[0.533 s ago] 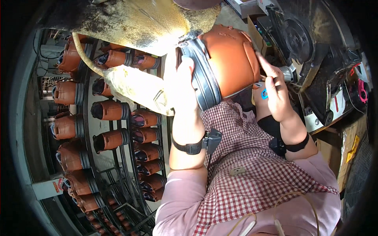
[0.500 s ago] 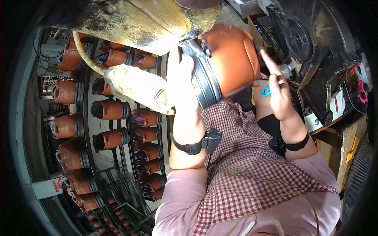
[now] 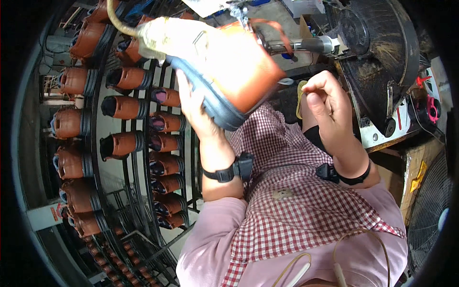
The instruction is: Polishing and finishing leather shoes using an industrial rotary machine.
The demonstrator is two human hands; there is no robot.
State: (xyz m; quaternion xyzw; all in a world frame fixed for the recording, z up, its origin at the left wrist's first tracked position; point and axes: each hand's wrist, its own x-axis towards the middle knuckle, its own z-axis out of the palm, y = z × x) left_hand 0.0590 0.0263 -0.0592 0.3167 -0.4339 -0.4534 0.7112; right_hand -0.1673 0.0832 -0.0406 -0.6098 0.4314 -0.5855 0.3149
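The shoe [image 3: 263, 74] is tilted in the upper middle of the frame, its orange-brown upper smooth and slightly blurred, partly bleached by glare. A thick, ridged blue-grey sole [image 3: 215, 98] faces the lower left. The left hand [image 3: 197, 110] grips the shoe by this sole. The right hand [image 3: 330, 103], right of centre, is apart from it, fingers loosely curled; whether they pinch anything I cannot tell. At lower left, a pale panel [image 3: 43, 217] carries red marks too small to read.
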